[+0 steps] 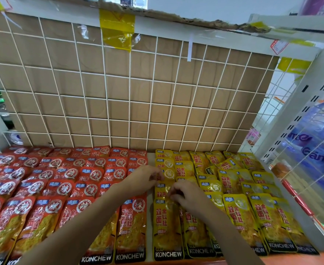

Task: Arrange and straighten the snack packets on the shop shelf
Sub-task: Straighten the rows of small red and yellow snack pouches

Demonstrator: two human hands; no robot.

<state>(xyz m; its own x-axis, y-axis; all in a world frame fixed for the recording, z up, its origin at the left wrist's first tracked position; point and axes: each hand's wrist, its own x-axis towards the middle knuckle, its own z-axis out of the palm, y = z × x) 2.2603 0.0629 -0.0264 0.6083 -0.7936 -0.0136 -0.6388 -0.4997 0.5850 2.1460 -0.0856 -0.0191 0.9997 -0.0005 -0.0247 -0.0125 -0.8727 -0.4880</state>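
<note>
Yellow glossy foil snack packets (166,222) lie overlapped on the shelf (287,197), right half. I judge them light, limp, slippery: grip the top seam. Left hand (147,177) and right hand (185,194) each pinch one.

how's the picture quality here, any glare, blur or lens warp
Head view: wide-angle warp bows the wire grid and slants the slotted upright at right. Head view: light is even and soft, with no hard shadows. Head view: sheen on the yellow packets and red packets washes out some print. Head view: the left hand and right hand look slightly blurred.
</note>
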